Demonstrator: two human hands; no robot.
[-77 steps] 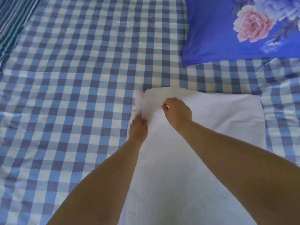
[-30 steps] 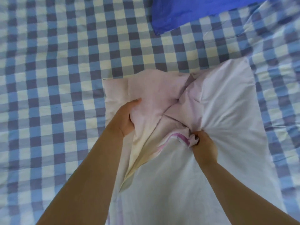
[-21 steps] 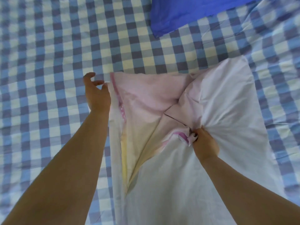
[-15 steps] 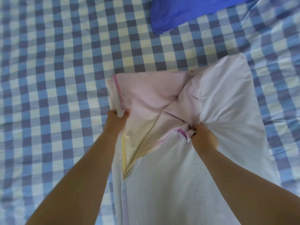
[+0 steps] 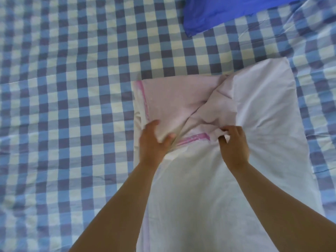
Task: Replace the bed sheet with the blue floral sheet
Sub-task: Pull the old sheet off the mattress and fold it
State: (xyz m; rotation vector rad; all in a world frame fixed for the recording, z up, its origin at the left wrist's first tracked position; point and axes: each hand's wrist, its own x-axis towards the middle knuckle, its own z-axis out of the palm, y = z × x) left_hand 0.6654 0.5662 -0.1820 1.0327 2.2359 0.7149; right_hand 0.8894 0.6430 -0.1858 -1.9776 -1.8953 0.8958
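**Left hand back on the pink flap, pillowcase opening still being worked**

Changed since half a second ago: left hand (image 5: 154,140) moved off the pink-trimmed left edge and now lies across the pink inner flap (image 5: 174,102), thumb and fingers spread round a fold of it, gripping or just pressing cannot be told. Right hand (image 5: 232,142) still at the bunched spot by the pink trim (image 5: 194,139), fingers curled and pinching a small tuft of white cloth. Trim now pulled out into a longer visible strip between the two hands. Camera view also shifted slightly.

Meaning for the task: probably a side job, tidying the white pillow (image 5: 254,124) and its case. Checked sheet (image 5: 72,88) still spread over the bed, so stripping not begun. Main swap judged barely started.

Blue floral sheet: not identifiable. Only a solid blue cloth (image 5: 209,15) at the top edge, no flowers showing on the visible part; pillow or sheet cannot be told.

In the way: white pillow lying on the checked sheet, blue cloth also on it, well apart from the pillow. Both need lifting off before the checked sheet can come away. Wrinkles in the checked sheet at upper right.
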